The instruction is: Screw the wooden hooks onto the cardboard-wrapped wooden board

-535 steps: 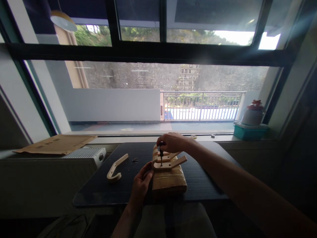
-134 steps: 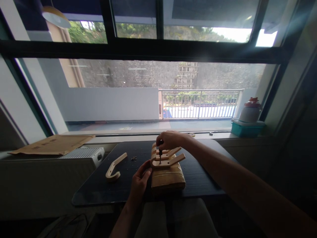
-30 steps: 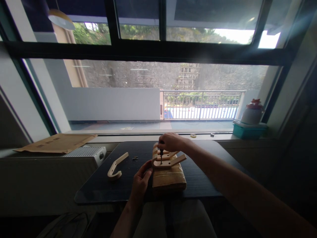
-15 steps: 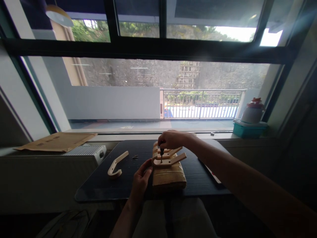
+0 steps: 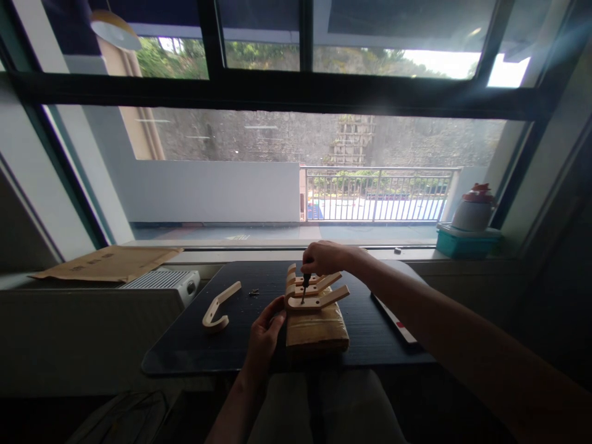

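Observation:
My right hand [image 5: 319, 258] grips a screwdriver [image 5: 306, 283] by its handle, the shaft pointing down at a hole in the nearest wooden hook [image 5: 326, 300]. That hook lies on a wooden block [image 5: 317, 333], with more wooden hooks [image 5: 319, 286] in a row behind it. From the left, my left hand [image 5: 266, 330] holds the curved end of the nearest hook between thumb and fingers, at the block's side. Whether a screw sits under the tip is too small to tell. One loose wooden hook [image 5: 219, 308] lies further left on the dark table [image 5: 194, 351].
Several small screws [image 5: 254, 292] lie beside the loose hook. A flat, pale-edged object [image 5: 393, 317] is partly under my right forearm. Brown paper [image 5: 111, 262] rests above a radiator [image 5: 161, 280] at left. A bottle [image 5: 474, 213] stands on a teal box [image 5: 467, 240] on the sill.
My right hand has shifted slightly right, and the screwdriver now leans a little, with more of its shaft showing. My left hand stays at the hook.

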The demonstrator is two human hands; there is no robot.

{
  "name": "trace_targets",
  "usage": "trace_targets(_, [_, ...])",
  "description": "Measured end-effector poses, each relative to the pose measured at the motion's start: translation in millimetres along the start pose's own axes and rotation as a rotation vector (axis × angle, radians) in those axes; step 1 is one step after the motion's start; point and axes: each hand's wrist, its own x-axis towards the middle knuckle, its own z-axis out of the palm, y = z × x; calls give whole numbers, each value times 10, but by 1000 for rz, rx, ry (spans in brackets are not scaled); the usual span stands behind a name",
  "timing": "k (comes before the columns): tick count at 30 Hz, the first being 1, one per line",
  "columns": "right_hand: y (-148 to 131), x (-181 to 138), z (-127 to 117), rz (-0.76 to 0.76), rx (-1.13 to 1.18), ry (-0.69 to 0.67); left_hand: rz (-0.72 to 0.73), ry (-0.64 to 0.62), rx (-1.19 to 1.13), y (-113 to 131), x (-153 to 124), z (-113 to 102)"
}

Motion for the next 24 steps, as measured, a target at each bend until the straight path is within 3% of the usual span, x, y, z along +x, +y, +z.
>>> trace_targets(8, [-77,-69,-127,-79,26,-61,-4,-6,-8,-45,21,-20])
trace_targets(24, [44,8,41,-66,46,6,-39,-7,-12,-7,-3,-16])
